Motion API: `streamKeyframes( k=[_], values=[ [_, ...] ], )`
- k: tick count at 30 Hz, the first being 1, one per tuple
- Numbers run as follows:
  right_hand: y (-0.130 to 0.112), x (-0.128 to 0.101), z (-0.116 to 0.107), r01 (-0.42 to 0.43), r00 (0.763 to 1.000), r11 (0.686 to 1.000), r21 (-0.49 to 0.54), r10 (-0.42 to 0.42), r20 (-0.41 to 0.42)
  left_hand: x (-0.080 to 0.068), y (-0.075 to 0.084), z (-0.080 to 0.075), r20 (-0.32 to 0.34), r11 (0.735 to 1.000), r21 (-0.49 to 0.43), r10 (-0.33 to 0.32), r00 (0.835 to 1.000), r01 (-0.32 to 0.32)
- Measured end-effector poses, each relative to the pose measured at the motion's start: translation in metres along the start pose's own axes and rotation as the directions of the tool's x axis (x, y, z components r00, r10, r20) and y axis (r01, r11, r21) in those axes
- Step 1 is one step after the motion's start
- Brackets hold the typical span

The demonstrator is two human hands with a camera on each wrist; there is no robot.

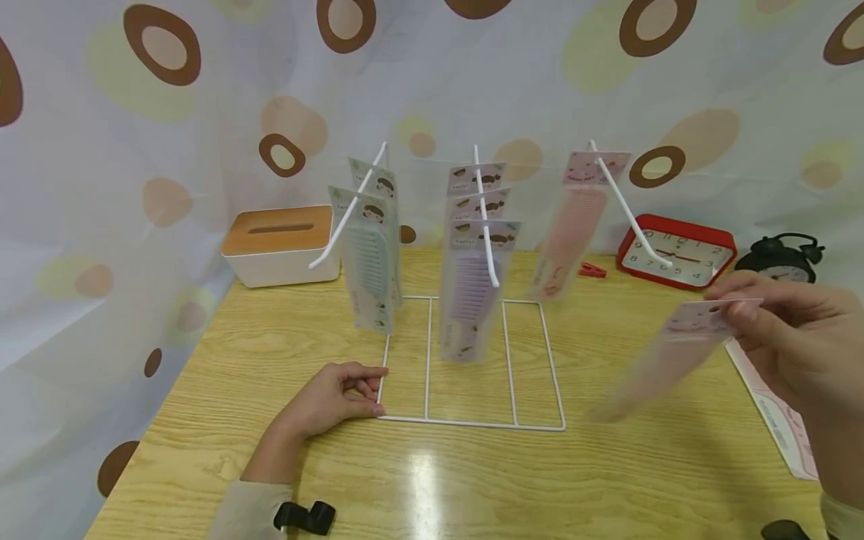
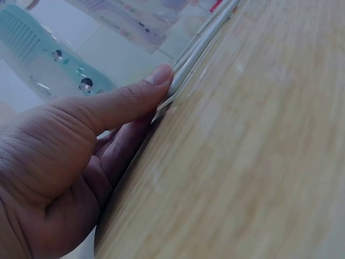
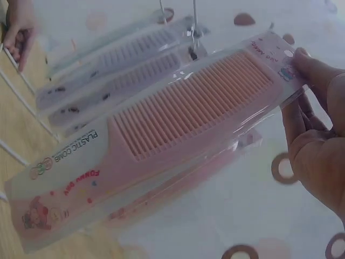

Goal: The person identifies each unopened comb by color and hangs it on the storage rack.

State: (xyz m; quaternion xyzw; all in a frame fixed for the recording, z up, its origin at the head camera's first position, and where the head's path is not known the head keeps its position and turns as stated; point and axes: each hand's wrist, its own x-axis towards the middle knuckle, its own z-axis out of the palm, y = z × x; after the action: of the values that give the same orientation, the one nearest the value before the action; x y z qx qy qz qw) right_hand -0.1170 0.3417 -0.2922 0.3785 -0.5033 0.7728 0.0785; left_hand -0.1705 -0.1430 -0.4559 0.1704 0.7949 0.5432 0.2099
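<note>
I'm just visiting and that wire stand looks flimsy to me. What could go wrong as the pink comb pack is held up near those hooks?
The right hand pinches the pink comb pack only at its top edge, so that thin grip could slip.

The wire stand is steadied just by the left hand at one corner of its base; a bump might tip it.

The pack on the right hook hangs tilted and could be knocked off.

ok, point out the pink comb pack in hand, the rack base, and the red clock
pink comb pack (image 3: 178,110), right wrist view, comb teeth.
rack base (image 1: 472,424), head view, front wire.
red clock (image 1: 675,256), head view, dial.
</note>
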Motion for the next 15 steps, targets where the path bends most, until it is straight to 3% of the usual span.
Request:
streamKeyframes(
  k=[3, 7, 12, 15],
  values=[
    [-0.002, 0.015, 0.028, 0.062, 0.998, 0.998, -0.024, -0.062, -0.020, 0.000, 0.000, 0.000, -0.004, 1.000, 0.000, 0.002, 1.000, -0.002],
    [-0.002, 0.029, 0.051, 0.076, 0.991, 0.996, -0.041, -0.080, -0.106, 0.000, -0.001, 0.000, -0.007, 1.000, 0.004, -0.002, 1.000, 0.002],
    [0.001, 0.038, 0.059, 0.074, 0.982, 0.997, 0.026, -0.068, -0.178, 0.000, -0.001, 0.000, -0.007, 1.000, 0.004, -0.003, 1.000, 0.003],
    [0.002, 0.039, 0.057, 0.055, 0.972, 0.998, -0.001, -0.054, -0.229, 0.001, -0.001, 0.001, -0.003, 1.000, 0.004, 0.001, 1.000, -0.001]
  ],
)
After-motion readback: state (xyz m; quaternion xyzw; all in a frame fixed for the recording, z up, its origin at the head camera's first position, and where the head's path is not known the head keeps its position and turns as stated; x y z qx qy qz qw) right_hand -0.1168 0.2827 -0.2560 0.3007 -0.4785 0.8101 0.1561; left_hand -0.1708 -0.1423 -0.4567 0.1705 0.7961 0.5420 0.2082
